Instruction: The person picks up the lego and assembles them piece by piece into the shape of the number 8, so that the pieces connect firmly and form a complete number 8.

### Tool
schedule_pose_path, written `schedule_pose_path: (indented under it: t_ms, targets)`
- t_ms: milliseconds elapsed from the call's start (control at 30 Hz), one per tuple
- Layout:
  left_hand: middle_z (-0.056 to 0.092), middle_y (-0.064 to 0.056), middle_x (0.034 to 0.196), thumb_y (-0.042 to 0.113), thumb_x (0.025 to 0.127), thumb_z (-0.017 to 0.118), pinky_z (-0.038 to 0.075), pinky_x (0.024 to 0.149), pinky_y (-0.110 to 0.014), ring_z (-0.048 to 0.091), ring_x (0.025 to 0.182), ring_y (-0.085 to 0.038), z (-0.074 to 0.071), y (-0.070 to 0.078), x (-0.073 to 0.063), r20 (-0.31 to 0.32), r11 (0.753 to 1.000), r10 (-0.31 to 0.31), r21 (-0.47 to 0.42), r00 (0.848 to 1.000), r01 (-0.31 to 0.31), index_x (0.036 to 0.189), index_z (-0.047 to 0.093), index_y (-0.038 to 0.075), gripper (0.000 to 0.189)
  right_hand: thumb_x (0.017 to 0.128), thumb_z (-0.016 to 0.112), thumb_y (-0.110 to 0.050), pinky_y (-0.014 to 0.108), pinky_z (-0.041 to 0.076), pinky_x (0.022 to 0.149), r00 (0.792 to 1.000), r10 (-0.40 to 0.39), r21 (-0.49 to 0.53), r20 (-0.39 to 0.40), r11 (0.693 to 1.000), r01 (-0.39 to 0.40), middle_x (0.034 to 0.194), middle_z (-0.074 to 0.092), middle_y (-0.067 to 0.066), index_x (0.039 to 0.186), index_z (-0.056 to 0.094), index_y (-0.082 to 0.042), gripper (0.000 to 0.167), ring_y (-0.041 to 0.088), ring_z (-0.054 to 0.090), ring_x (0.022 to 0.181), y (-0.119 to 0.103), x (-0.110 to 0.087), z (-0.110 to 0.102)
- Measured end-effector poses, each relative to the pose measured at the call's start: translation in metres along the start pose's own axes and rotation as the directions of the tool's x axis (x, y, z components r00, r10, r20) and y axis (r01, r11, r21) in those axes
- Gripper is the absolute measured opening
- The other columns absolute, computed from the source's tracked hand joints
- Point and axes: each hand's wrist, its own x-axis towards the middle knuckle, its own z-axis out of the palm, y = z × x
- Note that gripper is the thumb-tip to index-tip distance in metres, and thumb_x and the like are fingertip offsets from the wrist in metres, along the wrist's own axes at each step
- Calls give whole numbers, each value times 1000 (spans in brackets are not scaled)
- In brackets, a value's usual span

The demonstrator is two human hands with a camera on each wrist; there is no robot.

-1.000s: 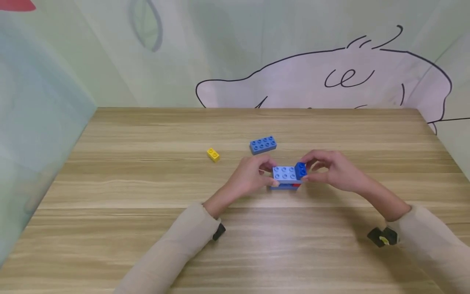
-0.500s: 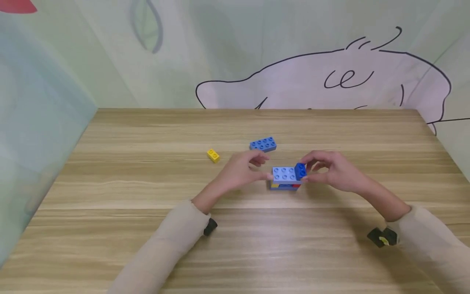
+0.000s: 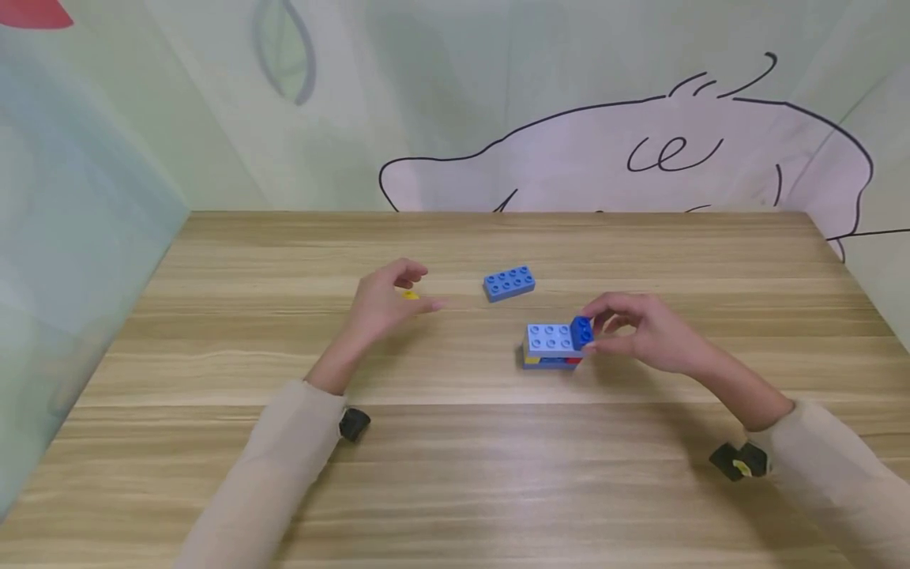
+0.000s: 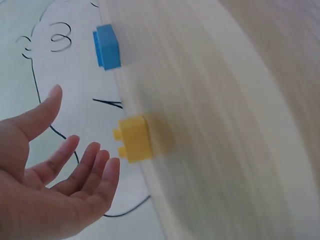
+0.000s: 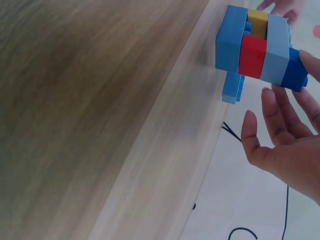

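Pinching a small dark blue brick (image 3: 580, 332), the right hand (image 3: 647, 336) has its thumb and a finger on it at the right end of a block stack (image 3: 551, 352). The stack sits on the wood table (image 3: 455, 466), and its long way runs left to right. The dark blue brick lies across that, so its own long way goes from near to far, and its 2 bumps point up. It sits on a light blue brick (image 3: 550, 337), right beside 6 bumps. Under that, a red brick (image 5: 252, 56) peeks out at the right end and a yellow block (image 5: 258, 23) at the left end, above a blue bottom brick (image 5: 231, 39). The left hand (image 3: 380, 304) is wide, with its thumb and fingers apart, near a small yellow brick (image 4: 136, 139). That brick sits on the table with its 2 bumps up. In the head view the hand hides most of it. Behind the stack lies a loose blue brick (image 3: 509, 284) with 8 bumps up. Its long way goes mostly left to right, with the right end a bit farther back.
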Motion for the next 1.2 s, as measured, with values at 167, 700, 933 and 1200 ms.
schedule_pose_path:
  t_ms: [167, 700, 933, 1200]
  targets:
    - [55, -17, 118, 21, 76, 75, 41, 92, -41, 48, 109, -30, -7, -14, 2, 3, 998, -67, 2, 998, 67, 119, 54, 1, 51, 75, 72, -1, 34, 52, 75, 1000, 5, 1, 2, 1000, -5, 100, 63, 10, 103, 62, 2, 29, 22, 57, 84, 0, 0, 0]
    - [58, -20, 109, 10, 74, 75, 45, 84, -39, 53, 99, -30, -6, -24, 9, 46, 996, -66, 57, 997, 63, 115, 53, -3, 49, 76, 71, 2, 32, 52, 75, 1000, -13, 6, -1, 1000, 13, 101, 63, 10, 103, 62, 2, 29, 23, 57, 83, 2, -1, 1]
    - [58, -19, 107, 8, 76, 74, 46, 82, -37, 54, 95, -29, -4, -22, 10, 60, 995, -66, 74, 996, 61, 111, 54, -4, 42, 75, 71, 2, 31, 52, 75, 1000, -17, 15, -4, 1000, 17, 101, 63, 11, 102, 62, 3, 29, 25, 57, 83, 2, -1, 1]
    - [59, -16, 103, 11, 76, 74, 48, 82, -35, 56, 94, -27, 0, -13, 8, 106, 996, -76, 51, 991, 71, 109, 57, -4, 40, 76, 71, 2, 32, 52, 76, 1000, -2, 21, 1, 1000, 2, 101, 62, 11, 103, 61, 3, 29, 24, 57, 84, 2, -1, 1]
